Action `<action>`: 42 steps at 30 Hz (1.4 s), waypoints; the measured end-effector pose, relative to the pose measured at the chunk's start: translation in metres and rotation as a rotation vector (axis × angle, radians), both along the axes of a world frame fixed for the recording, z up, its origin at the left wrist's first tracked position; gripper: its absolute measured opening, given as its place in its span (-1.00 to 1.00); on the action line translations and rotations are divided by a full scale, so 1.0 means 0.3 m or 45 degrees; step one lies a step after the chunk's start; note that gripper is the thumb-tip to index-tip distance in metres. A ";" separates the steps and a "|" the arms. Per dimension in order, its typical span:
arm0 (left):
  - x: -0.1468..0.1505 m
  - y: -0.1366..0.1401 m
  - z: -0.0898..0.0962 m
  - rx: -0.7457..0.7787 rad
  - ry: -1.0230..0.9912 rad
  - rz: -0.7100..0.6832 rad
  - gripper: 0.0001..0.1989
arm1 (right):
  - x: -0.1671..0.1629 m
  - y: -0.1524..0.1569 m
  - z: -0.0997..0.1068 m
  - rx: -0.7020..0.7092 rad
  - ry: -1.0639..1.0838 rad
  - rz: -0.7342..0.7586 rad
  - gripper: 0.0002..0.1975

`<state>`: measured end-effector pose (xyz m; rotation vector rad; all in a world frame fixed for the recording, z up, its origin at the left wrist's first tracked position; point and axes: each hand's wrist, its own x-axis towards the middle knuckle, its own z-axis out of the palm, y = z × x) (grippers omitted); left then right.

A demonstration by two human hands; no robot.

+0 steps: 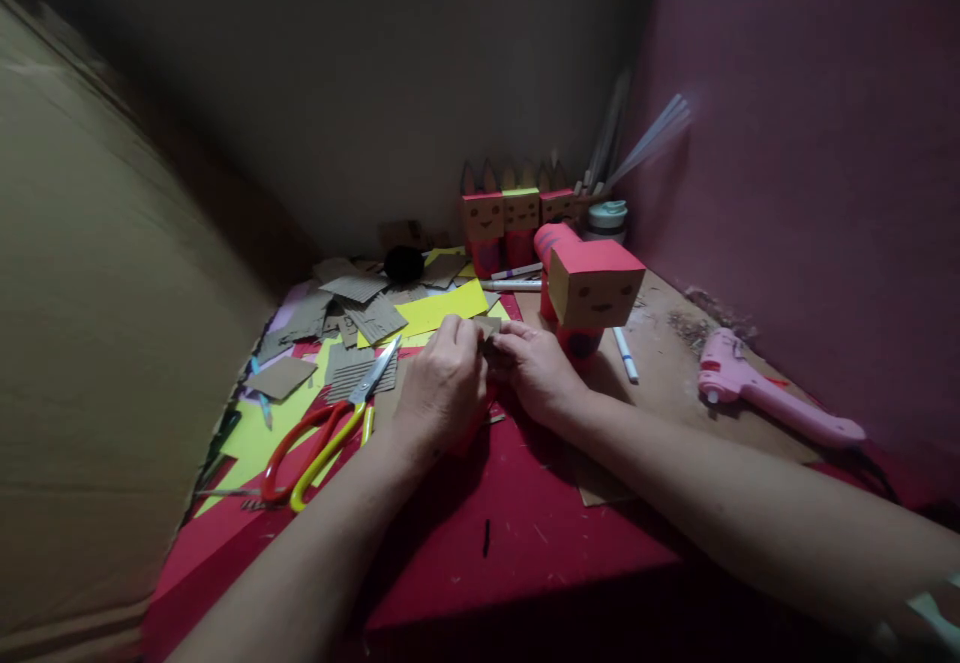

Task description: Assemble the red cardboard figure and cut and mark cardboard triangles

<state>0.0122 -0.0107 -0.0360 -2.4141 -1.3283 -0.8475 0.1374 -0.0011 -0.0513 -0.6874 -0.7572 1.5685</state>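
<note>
My left hand (448,383) and my right hand (538,368) meet over the middle of the red-covered table, fingers closed on a small piece of cardboard (489,326). Most of that piece is hidden behind my fingers. Just beyond my right hand stands a craft animal figure (596,288) with a red-topped cardboard box head, a drawn face and a red body. Left of my left hand lie scissors (330,443) with one red and one yellow handle, their blades partly spread over cardboard scraps.
Cardboard scraps (360,288) and yellow paper (442,310) cover the left side. Several finished figures (482,223) stand at the back beside a jar (607,213) and glue sticks (652,138). A pink glue gun (772,393) and a marker (625,355) lie right. Cardboard (90,343) walls the left.
</note>
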 end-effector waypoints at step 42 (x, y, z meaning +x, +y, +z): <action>-0.088 0.070 0.042 -0.314 -0.345 -0.205 -0.67 | 0.026 0.014 0.009 -0.003 0.001 0.191 -0.93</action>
